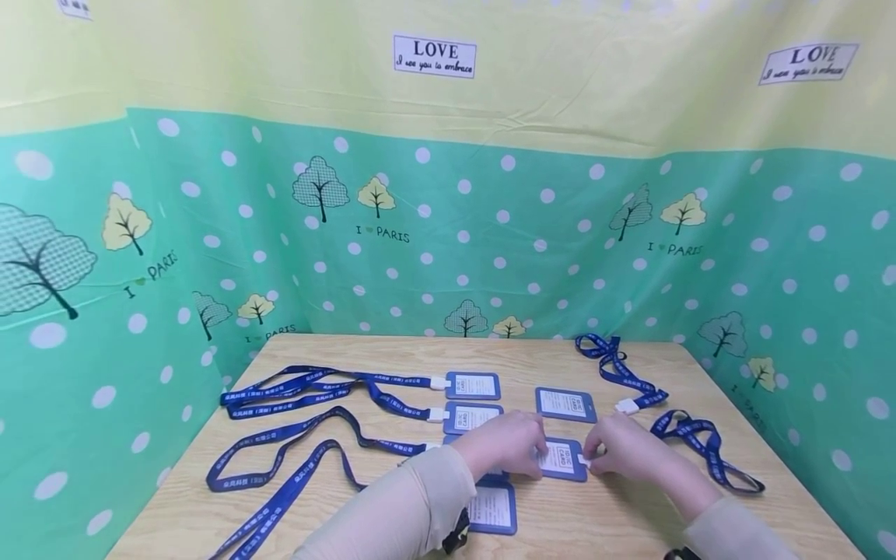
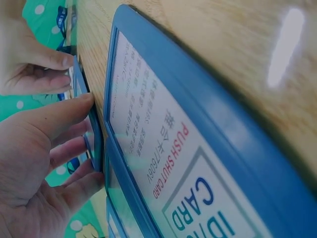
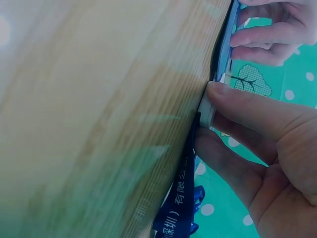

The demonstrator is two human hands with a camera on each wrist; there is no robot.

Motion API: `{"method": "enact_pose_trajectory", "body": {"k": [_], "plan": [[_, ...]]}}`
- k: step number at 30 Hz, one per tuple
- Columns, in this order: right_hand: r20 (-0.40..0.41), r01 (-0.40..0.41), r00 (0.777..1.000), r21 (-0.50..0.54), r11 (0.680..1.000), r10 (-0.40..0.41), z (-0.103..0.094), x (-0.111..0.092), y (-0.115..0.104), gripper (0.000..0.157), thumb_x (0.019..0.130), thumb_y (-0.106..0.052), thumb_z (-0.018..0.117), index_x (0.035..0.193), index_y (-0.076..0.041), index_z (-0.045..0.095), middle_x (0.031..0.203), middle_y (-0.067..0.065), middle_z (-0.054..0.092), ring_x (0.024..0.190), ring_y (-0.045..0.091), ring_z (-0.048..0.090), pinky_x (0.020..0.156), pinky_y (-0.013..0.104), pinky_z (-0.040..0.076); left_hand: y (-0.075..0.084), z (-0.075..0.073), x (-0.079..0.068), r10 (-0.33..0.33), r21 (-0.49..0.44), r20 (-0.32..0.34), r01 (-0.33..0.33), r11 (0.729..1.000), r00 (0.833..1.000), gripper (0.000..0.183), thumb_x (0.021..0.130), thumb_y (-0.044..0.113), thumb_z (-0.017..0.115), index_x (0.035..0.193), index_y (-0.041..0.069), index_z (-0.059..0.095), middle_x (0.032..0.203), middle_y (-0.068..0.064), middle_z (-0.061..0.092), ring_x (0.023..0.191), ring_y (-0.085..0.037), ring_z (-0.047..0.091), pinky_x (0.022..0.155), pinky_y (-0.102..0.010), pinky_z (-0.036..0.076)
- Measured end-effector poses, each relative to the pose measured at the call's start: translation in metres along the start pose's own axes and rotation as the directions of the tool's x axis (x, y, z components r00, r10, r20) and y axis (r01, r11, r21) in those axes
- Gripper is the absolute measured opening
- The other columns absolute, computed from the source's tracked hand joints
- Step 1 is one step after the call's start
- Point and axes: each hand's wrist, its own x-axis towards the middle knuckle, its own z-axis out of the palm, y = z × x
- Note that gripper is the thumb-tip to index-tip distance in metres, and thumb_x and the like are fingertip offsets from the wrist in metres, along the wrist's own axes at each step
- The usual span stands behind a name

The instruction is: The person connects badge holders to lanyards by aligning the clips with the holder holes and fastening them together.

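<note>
Between my two hands on the table lies a blue ID card holder [image 1: 564, 459] with a white printed card. My left hand [image 1: 505, 445] grips its left end, thumb and fingers at the edges, as the left wrist view shows. At its right end my right hand [image 1: 621, 447] pinches a white plastic clip [image 3: 206, 115] between thumb and fingers. From that clip a dark blue lanyard [image 3: 177, 203] with white lettering runs off. The clip meets the holder's slotted end; whether it is hooked in cannot be seen.
Farther back lies another card holder [image 1: 565, 404], with a separate lanyard [image 1: 623, 373] and its white clip [image 1: 627, 406] close by. On the left, several card holders with lanyards are laid in rows, such as the top holder [image 1: 473, 386]. A holder [image 1: 493, 509] sits below my left forearm.
</note>
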Motion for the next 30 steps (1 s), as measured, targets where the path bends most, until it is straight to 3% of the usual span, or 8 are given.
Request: {"method": "enact_pose_trajectory", "body": {"k": [15, 20, 30], "plan": [[-0.007, 0.009, 1.000, -0.002, 1.000, -0.009, 0.0012, -0.0028, -0.0002, 0.019, 0.074, -0.009, 0.088, 0.082, -0.023, 0.078, 0.082, -0.011, 0.071, 0.075, 0.008, 0.062, 0.078, 0.037, 0.057, 0.0025, -0.0050, -0.0026, -0.002, 0.019, 0.000, 0.002, 1.000, 1.000, 0.038, 0.078, 0.040, 0.088, 0.113, 0.030, 0.078, 0.115, 0.013, 0.064, 0.106, -0.004, 0.059, 0.095, -0.021, 0.049], [-0.002, 0.004, 1.000, -0.009, 1.000, -0.004, 0.0007, -0.0033, -0.0019, 0.019, 0.073, -0.011, 0.089, 0.082, -0.023, 0.078, 0.083, -0.011, 0.070, 0.077, 0.009, 0.062, 0.081, 0.040, 0.056, 0.0011, -0.0028, -0.0025, -0.001, 0.013, 0.002, 0.001, 1.000, 1.000, 0.038, 0.079, 0.040, 0.087, 0.115, 0.030, 0.078, 0.123, 0.013, 0.064, 0.112, -0.005, 0.059, 0.099, -0.022, 0.048], [-0.011, 0.038, 0.999, -0.033, 0.999, -0.038, 0.0017, -0.0034, -0.0005, 0.019, 0.074, -0.011, 0.088, 0.082, -0.024, 0.076, 0.081, -0.013, 0.068, 0.074, 0.009, 0.058, 0.076, 0.037, 0.054, 0.0040, -0.0039, -0.0036, -0.014, 0.007, 0.009, 0.014, 1.000, 1.000, 0.037, 0.080, 0.039, 0.087, 0.114, 0.030, 0.078, 0.114, 0.015, 0.063, 0.102, -0.002, 0.058, 0.094, -0.020, 0.050]]}}
